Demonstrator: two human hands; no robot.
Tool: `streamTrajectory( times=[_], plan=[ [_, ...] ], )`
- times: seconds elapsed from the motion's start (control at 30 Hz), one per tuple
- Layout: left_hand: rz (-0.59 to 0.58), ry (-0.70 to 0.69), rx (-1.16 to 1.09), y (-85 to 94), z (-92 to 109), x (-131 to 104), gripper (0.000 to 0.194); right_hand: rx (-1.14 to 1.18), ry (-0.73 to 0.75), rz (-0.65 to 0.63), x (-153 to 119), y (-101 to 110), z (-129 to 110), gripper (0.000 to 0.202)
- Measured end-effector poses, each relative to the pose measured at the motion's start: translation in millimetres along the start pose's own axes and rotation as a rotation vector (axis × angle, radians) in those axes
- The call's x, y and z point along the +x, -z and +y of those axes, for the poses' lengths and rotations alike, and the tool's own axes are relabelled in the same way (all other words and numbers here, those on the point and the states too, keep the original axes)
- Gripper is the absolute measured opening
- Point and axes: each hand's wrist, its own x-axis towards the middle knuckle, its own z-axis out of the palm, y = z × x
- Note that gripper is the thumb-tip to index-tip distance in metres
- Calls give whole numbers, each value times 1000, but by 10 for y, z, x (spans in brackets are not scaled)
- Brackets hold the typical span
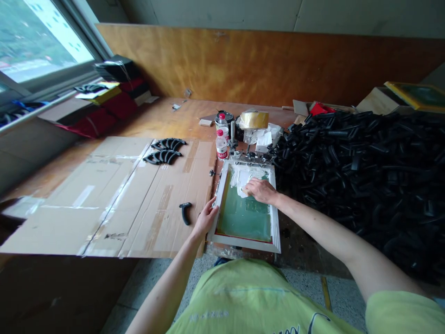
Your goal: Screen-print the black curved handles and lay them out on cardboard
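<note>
A screen printing frame (245, 243) with a white border and a green mesh lies in front of me, its far end at a metal clamp (250, 158). White paste (239, 175) is smeared over the far part of the mesh. My left hand (207, 215) is closed on the frame's left edge. Above the mesh, my right hand (260, 190) is closed around a small white-smeared piece (244, 189) that touches the paste; its exact kind is hard to make out. A curved black plastic part (186, 213) rests left of my left hand.
Flattened cardboard (114, 199) covers the left side, with rows of black curved parts (165, 150). A large heap of black parts (333, 162) borders the frame on the right. Bottles (221, 144) and a tape roll (254, 119) stand behind the clamp.
</note>
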Motion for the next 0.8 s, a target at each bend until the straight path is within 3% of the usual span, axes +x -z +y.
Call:
streamTrajectory(
  times=[0.1,0.27,0.43,0.5,0.67,0.8],
  plan=[
    [5,-13,5,-12,9,-16,69,56,68,-47,-22,114,31,13],
    [12,4,-19,-15,75,-37,71,7,-102,143,-15,6,-9,19],
    [2,14,-52,-22,129,-54,74,92,16,115,-171,-74,-52,18],
    [-7,31,-39,-2,184,-65,76,148,-64,111,-25,40,16,18],
    [-90,43,-63,91,550,-150,74,68,-423,237,429,440,372,63],
    [-71,-62,-187,27,1083,-161,57,65,-654,477,134,571,765,45]
  ],
)
